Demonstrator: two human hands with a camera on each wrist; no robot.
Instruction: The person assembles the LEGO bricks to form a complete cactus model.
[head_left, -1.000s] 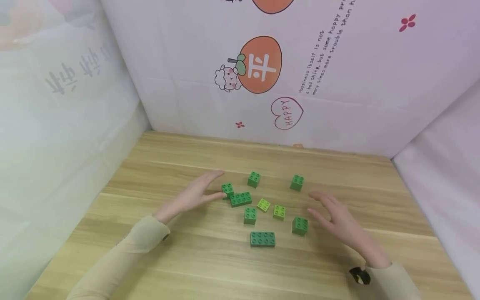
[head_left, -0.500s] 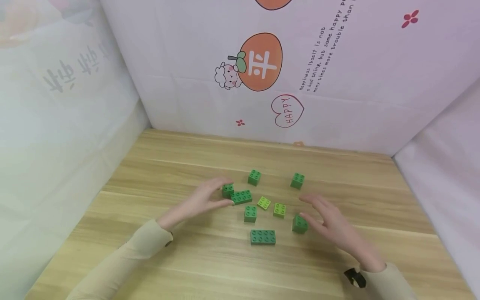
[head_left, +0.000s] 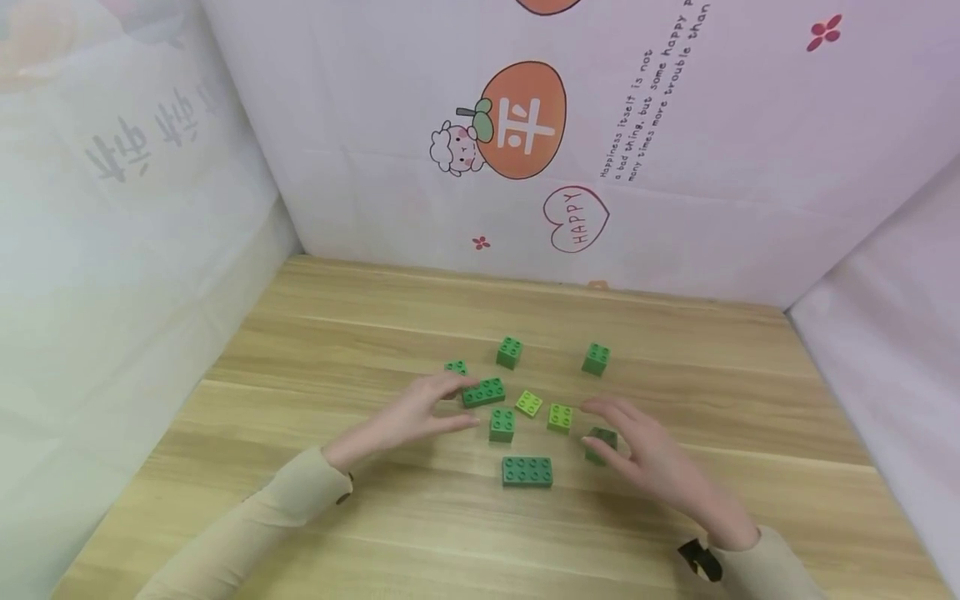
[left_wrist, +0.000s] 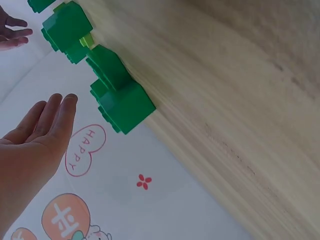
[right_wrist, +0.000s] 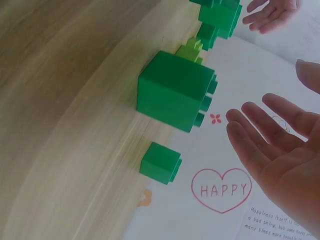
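Two hands hover with straight, relaxed fingers, holding nothing, over green bricks scattered mid-surface [head_left: 315, 350]: the left hand [head_left: 420, 412] lies left of the long dark-green brick [head_left: 483, 392], its fingertips just beside the brick's near-left end, and that brick's long axis runs left to right, tilted slightly. The right hand [head_left: 645, 454] is cupped over the square green brick [head_left: 600, 443], which sits just left of its palm and is partly hidden by the fingers; whether skin touches either brick I cannot tell.
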